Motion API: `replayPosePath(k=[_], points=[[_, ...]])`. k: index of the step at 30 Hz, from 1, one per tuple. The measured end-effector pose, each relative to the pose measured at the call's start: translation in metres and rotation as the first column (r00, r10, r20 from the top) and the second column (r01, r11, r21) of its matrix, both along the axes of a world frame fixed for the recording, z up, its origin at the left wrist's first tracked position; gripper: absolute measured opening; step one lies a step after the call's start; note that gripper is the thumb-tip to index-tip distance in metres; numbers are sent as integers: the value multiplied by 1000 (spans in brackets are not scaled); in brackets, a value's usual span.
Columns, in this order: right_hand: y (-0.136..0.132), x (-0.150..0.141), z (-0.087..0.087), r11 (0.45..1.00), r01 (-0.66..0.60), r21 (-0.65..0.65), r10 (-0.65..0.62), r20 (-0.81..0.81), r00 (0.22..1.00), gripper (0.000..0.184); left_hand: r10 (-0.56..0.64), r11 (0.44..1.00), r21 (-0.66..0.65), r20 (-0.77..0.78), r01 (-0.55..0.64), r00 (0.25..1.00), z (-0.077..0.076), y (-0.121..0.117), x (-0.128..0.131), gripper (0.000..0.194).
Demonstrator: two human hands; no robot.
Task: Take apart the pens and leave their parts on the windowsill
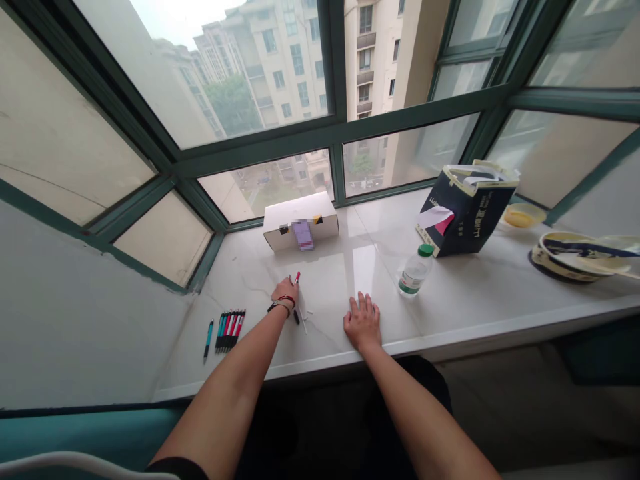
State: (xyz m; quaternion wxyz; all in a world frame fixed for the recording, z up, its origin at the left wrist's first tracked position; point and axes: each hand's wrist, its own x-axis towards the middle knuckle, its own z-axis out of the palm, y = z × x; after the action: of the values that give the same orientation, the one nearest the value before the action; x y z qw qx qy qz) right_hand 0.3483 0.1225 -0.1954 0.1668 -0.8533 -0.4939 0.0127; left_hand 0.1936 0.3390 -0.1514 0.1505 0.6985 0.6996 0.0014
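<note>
My left hand (284,291) rests on the white counter, its fingers closed around a red pen part (298,277) whose end sticks out past the fingertips. Just below that hand lie a short black pen piece (297,317), a thin white refill (303,321) and a tiny white piece (310,312). Flat on the counter, fingers stretched out, my right hand (363,323) holds nothing. To the left of my left forearm, several pens (230,331) in teal, red and black lie side by side, with a single teal pen (209,340) apart from them.
A white box (320,217) with a purple item (303,235) at its front stands by the window. Right of my right hand are a green-capped bottle (415,272), a dark paper bag (467,213), a yellowish bowl (520,217) and a round open container (570,259). The counter's front edge runs under my forearms.
</note>
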Motion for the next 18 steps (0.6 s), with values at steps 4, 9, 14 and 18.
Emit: replayPosePath(k=[4, 9, 14, 18], points=[[0, -1, 3, 1000, 7, -14, -7, 1, 1000, 54, -25, 1000, -7, 7, 25, 1000, -2, -7, -6, 32], [-2, -2, 6, 999, 7, -33, -7, -4, 1000, 54, -61, 998, -16, 20, 62, 998, -5, -19, -22, 34], [-2, -2, 7, 999, 0, -49, -1, -7, 1000, 55, -100, 995, -21, 23, 101, 995, -4, -28, -40, 33], [-2, -2, 6, 999, 10, -48, -11, -4, 1000, 54, -110, 994, -25, 26, 111, 994, -4, -29, -47, 31]])
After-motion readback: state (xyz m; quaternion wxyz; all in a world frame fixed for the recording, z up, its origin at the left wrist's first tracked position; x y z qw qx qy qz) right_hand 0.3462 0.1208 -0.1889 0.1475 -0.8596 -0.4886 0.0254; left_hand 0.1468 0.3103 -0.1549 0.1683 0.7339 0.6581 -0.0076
